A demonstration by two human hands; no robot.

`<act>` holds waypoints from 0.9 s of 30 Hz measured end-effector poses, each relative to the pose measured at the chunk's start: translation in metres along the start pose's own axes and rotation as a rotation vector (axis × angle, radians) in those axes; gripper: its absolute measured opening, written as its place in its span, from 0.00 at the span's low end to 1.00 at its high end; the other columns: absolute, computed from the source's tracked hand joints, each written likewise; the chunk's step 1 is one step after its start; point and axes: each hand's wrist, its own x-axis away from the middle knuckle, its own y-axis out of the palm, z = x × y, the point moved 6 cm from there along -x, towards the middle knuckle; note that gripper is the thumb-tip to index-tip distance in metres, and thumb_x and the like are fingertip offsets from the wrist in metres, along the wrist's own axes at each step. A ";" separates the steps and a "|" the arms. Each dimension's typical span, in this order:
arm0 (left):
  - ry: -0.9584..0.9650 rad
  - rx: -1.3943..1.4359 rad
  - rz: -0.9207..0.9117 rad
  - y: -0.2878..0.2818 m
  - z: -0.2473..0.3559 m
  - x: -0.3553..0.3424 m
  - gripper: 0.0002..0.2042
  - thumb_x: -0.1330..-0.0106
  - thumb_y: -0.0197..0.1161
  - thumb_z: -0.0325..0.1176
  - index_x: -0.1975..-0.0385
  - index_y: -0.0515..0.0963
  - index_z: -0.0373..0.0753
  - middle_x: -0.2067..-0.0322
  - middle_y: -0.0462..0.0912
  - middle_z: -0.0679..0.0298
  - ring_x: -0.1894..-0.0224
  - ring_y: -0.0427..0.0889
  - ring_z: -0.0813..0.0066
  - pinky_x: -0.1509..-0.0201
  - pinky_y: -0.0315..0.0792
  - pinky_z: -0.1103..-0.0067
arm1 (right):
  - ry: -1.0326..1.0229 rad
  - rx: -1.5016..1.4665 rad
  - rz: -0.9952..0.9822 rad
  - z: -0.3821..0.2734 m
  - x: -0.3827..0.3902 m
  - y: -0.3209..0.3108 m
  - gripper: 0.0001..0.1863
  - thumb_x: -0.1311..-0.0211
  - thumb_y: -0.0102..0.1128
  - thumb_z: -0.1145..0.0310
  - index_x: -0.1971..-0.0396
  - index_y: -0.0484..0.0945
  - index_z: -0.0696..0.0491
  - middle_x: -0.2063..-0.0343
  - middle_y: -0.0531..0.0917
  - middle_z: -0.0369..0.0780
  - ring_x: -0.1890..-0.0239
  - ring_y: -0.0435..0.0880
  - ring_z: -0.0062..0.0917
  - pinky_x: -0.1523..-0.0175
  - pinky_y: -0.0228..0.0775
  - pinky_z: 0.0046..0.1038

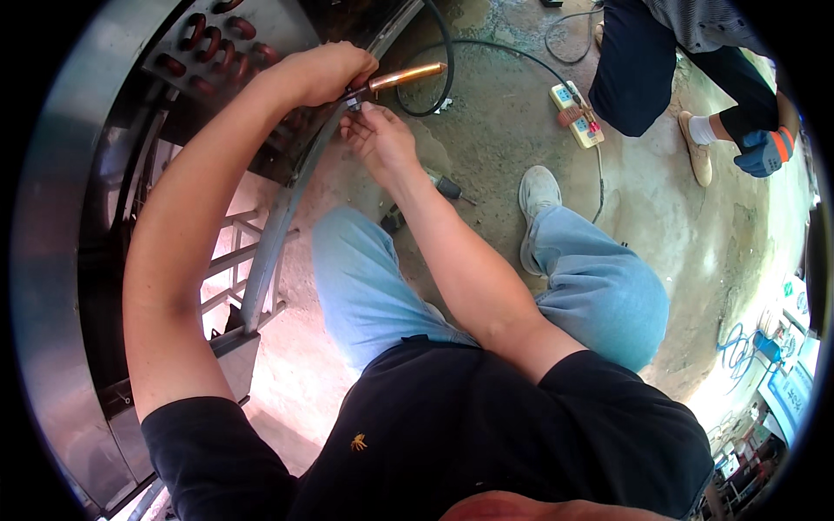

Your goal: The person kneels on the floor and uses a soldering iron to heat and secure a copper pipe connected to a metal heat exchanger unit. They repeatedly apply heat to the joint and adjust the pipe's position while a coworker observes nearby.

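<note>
Copper tube (407,76) sits far left by the metal frame (280,217). Left hand (334,75) is probably bracing there, grip hidden so can't tell; right hand (380,139) has a narrow grip at the silver fitting (353,102), likely for finer control.

Left arm (178,252) bent, left grip (334,71) curled downward, right arm (473,269) slanting forward-left, right grip (382,143) with fingers bent

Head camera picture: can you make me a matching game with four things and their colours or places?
1. copper tube
2. power strip
3. work glove
4. jeans

A. plain light blue
B. cream, on the floor
C. shiny, near the right hand
D. grey-blue with an orange cuff

Pairs: 1-C, 2-B, 3-D, 4-A
</note>
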 end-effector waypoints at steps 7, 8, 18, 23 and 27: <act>-0.015 -0.015 -0.009 0.001 -0.002 -0.003 0.06 0.47 0.63 0.18 0.73 0.76 0.36 0.72 0.84 0.52 0.64 0.84 0.48 0.63 0.75 0.62 | -0.682 0.957 0.029 -0.029 0.020 0.016 0.12 0.28 0.59 0.71 0.51 0.73 0.61 0.61 0.84 0.45 0.62 0.88 0.31 0.58 0.83 0.30; -0.016 -0.018 -0.004 0.001 -0.003 -0.003 0.06 0.47 0.63 0.18 0.73 0.76 0.36 0.72 0.84 0.52 0.64 0.84 0.48 0.63 0.75 0.62 | -0.559 0.775 0.046 -0.027 0.016 0.011 0.12 0.27 0.59 0.70 0.51 0.73 0.61 0.61 0.84 0.45 0.62 0.88 0.31 0.58 0.83 0.30; -0.047 -0.004 -0.015 0.001 -0.002 -0.002 0.05 0.46 0.61 0.18 0.72 0.76 0.36 0.72 0.84 0.52 0.63 0.84 0.49 0.63 0.75 0.63 | -0.388 0.633 0.023 -0.022 0.012 0.011 0.12 0.28 0.60 0.71 0.52 0.72 0.62 0.58 0.84 0.49 0.58 0.88 0.34 0.54 0.83 0.33; -0.053 0.008 -0.005 0.001 -0.002 -0.002 0.05 0.46 0.61 0.18 0.72 0.76 0.35 0.72 0.84 0.51 0.63 0.84 0.48 0.63 0.75 0.63 | -0.516 0.748 0.027 -0.027 0.020 0.015 0.12 0.28 0.59 0.71 0.51 0.73 0.62 0.58 0.84 0.49 0.57 0.88 0.35 0.52 0.83 0.34; -0.031 0.000 0.028 0.002 -0.005 -0.003 0.06 0.47 0.61 0.17 0.72 0.76 0.35 0.71 0.84 0.51 0.63 0.84 0.47 0.63 0.75 0.63 | -0.012 0.253 0.040 -0.015 0.005 0.006 0.12 0.27 0.58 0.68 0.52 0.74 0.61 0.58 0.85 0.49 0.57 0.88 0.36 0.51 0.83 0.36</act>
